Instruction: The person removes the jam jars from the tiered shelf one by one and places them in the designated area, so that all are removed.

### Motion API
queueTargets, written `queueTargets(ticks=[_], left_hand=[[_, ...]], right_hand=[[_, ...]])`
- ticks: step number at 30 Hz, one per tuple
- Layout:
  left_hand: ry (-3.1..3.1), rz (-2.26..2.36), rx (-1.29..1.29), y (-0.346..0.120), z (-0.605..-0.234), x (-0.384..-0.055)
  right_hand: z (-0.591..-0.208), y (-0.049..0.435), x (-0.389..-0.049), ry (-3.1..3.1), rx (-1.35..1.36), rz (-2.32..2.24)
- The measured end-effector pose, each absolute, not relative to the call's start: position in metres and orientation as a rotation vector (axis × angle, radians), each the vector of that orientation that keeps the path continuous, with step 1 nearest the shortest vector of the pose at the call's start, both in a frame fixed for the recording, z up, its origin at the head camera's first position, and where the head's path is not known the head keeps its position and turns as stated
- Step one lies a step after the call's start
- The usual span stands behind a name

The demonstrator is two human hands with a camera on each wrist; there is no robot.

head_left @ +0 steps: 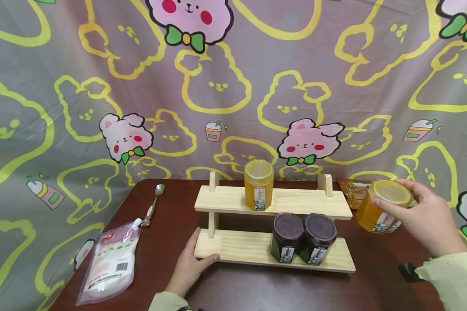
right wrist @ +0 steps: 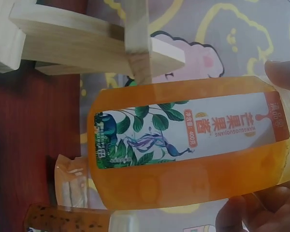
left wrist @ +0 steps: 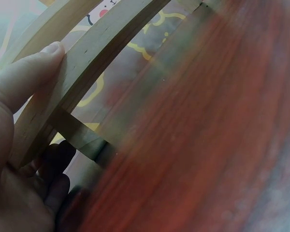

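Observation:
My right hand [head_left: 432, 216] grips a jar of mango jam [head_left: 381, 211] around its lid end, just right of a two-tier wooden shelf [head_left: 295, 199]. In the right wrist view the label of this mango jam jar [right wrist: 183, 130] faces the camera, and the jar is off the table. My left hand [head_left: 190, 263] holds the left end of the lower tier, thumb at the front edge. Another yellow jar [head_left: 259, 185] stands on the upper tier, left of its middle. On the lower tier two dark purple jars [head_left: 287, 237] stand side by side, right of the middle.
A clear-and-white spouted pouch [head_left: 110, 263] lies at the table's left, with a spoon [head_left: 152, 207] behind it. Behind the held jar is a brown packet [head_left: 352, 192]. A small black object [head_left: 409, 272] lies near the right sleeve. A patterned curtain [head_left: 233, 95] hangs behind the table.

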State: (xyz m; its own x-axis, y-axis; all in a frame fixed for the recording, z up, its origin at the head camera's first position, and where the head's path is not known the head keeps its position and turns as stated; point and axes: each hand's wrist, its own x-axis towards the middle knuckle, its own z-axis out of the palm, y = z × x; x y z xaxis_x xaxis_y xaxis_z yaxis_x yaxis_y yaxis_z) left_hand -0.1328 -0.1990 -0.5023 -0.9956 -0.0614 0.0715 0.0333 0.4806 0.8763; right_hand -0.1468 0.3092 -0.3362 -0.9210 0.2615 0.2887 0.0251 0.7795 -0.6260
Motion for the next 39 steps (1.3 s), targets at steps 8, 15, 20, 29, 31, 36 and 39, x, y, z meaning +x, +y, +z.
queueTargets(ticks=[8,15,20,29,31,36,39], left_hand=[[-2.601,-1.583,0.002,-0.200,-0.504,-0.133],[-2.605,-1.596,0.012,-0.200,-0.504,-0.134],[-2.606,-1.586,0.016,-0.200,-0.504,-0.134],[-2.608,-1.576,0.016,-0.200,-0.504,-0.134],[-2.603,-1.586,0.017,-0.200,-0.504,-0.133],[-2.584,-1.614,0.010,-0.200,-0.504,-0.133],[-2.577,-1.621,0.004,-0.200,-0.504,-0.133]], right_hand=[[-0.348,0.315,-0.147,-2.611,-0.258,0.930],[-0.358,0.321,-0.149,-2.641,-0.289,0.921],[-0.366,0.325,-0.148,-2.612,-0.283,0.923],[-0.382,0.329,-0.147,-2.541,-0.288,0.953],[-0.385,0.330,-0.147,-2.541,-0.300,0.953],[-0.392,0.333,-0.147,-2.558,-0.340,0.969],[-0.396,0.336,-0.147,-2.566,-0.368,0.964]])
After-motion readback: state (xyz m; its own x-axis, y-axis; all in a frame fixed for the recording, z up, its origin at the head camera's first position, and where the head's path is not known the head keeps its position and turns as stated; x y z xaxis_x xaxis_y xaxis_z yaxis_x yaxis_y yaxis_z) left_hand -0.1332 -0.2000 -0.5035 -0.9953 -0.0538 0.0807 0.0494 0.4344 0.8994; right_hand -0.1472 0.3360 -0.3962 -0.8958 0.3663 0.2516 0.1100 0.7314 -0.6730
